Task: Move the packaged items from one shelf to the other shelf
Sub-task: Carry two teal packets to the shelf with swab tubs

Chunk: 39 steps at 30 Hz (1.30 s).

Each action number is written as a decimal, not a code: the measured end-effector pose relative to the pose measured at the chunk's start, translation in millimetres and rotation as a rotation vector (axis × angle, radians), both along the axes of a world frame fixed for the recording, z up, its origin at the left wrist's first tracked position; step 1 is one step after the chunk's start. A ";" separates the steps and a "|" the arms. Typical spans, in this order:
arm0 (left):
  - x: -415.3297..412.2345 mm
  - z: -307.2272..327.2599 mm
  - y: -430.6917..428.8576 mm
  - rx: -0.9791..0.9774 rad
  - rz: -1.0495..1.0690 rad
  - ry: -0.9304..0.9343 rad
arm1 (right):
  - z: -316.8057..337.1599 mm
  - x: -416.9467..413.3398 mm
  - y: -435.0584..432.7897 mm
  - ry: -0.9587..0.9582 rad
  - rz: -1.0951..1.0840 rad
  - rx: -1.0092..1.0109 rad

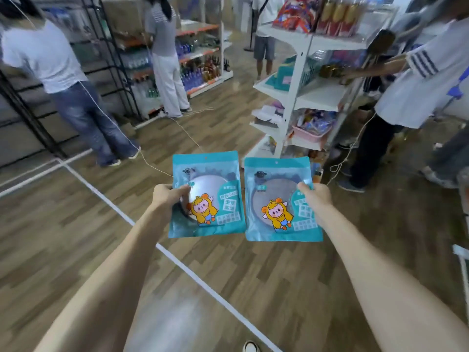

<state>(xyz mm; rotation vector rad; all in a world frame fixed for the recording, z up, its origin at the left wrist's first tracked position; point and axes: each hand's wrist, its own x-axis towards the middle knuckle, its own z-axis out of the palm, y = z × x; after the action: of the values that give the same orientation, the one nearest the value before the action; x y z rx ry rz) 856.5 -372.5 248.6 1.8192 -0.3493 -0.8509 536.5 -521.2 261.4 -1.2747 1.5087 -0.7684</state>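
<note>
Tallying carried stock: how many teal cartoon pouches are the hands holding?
2. The left pouch is in the left hand, the right pouch in the right hand, side by side. Blurred teal packs on the white shelf behind may be more.

One view only, worn on your head. Faces forward and down. Your forearms run in from the bottom edge. Left hand with the left packet and right hand with the right packet sit mid-frame, close. White shelf rack farther off, upper right. Wide lens bends the lines on the floor.
</note>
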 end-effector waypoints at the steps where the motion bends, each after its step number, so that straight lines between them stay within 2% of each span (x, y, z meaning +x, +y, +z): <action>1: 13.3 -2.2 -4.7 0.016 0.026 0.001 | -3.0 19.4 -14.2 -0.006 0.028 0.000; 7: 85.8 -2.2 -65.5 0.030 0.132 -0.012 | -9.5 119.9 -118.8 -0.004 0.132 -0.020; 15: 185.0 17.2 -177.0 -0.033 0.214 -0.032 | 13.1 234.1 -250.8 0.004 0.236 -0.036; 26: 359.3 -22.8 -368.7 -0.061 0.200 0.023 | -7.4 386.6 -425.3 0.074 0.238 -0.024; 34: 498.1 -5.0 -531.4 -0.056 0.127 -0.012 | 14.0 514.5 -574.4 0.025 0.169 -0.082; 39: 567.7 -5.8 -617.5 -0.028 0.134 0.003 | 11.2 580.6 -652.5 0.012 0.143 -0.031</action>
<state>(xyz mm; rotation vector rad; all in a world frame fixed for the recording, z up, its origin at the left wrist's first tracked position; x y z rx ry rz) 1424.2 -990.0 242.8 1.7942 -0.2336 -0.7523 1117.1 -1173.7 272.6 -1.3967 1.4032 -0.6943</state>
